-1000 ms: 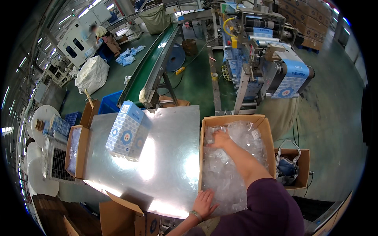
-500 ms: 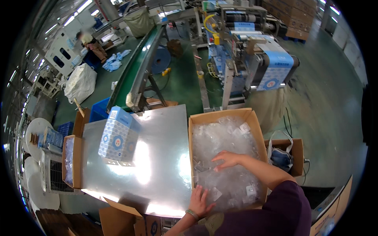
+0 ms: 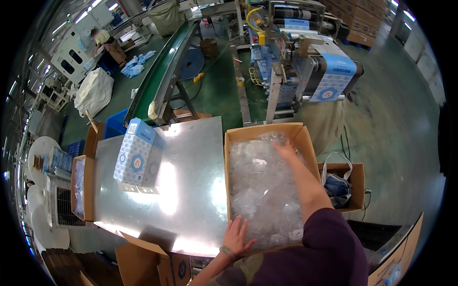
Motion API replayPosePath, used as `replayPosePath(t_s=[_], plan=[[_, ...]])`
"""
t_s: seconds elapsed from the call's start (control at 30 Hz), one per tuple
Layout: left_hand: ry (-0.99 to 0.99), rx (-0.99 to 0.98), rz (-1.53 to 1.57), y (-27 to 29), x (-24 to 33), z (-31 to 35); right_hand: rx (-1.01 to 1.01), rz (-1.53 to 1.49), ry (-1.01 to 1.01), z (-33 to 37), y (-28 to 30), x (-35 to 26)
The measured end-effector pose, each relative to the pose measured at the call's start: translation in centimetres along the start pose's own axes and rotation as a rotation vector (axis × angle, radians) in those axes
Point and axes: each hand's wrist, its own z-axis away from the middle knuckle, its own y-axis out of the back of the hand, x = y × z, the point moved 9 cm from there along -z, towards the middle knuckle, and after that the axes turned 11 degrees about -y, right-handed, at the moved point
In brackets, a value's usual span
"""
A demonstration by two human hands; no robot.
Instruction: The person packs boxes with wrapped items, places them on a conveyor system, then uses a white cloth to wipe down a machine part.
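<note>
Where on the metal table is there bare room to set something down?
Bare table lies between the blue pack and carton, and from pack to near edge. The carton is crowded: clear plastic fills it, with the right hand toward its far end, left hand near its left wall.

White glare on the metal tabletop (image 3: 198, 157), edges fisheye-bent.

Right arm (image 3: 307, 183) stretches forward while left fingers (image 3: 235, 225) spread apart.
</note>
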Motion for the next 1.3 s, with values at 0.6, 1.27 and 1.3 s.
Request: replayPosePath(t_s=[0.6,1.27,1.3], plan=[[-0.047,0.061,-0.027,-0.5,-0.2,0.3,-0.877,0.526,0.642,19.2,-3.9,-2.1],[0.181,0.078,0.567,-3.9,2.7,-0.2,-0.323,0.164,0.244,12.3,4.4,6.4],[0.183,0.068,0.684,-4.0,2.7,0.0,-0.331,0.080,0.201,12.6,3.5,7.3]])
